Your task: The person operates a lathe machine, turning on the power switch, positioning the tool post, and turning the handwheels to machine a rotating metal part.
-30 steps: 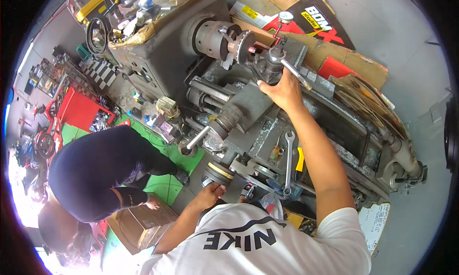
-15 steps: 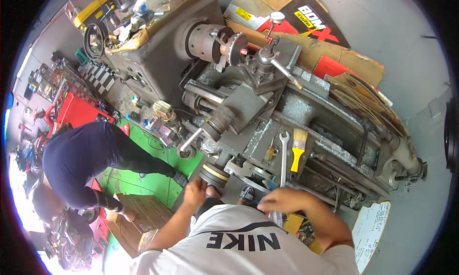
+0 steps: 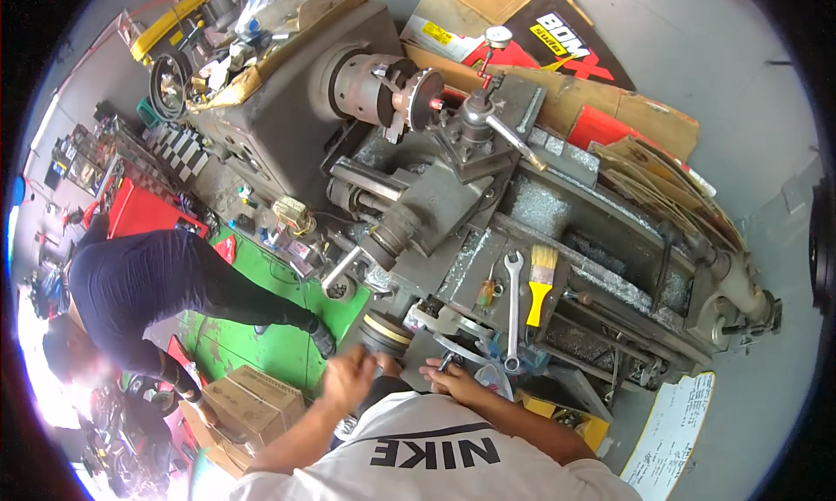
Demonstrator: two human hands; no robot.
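Work at the lathe (image 3: 283, 100) appears between adjustments, the disc (image 3: 424, 98) seated in the chuck (image 3: 359, 89); the left hand (image 3: 348, 377) and right hand (image 3: 448, 381) are near the yellow-banded handwheel (image 3: 381, 339), neither grip's state discernible, and handwheel adjustment calls for reaching forward.

Hands (image 3: 451, 382) — now closer together.

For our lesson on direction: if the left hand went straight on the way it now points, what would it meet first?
Probably the dark cylinder with a brass-coloured band, just ahead of the left hand; the hand is blurred and depth is unclear, so it might pass over.
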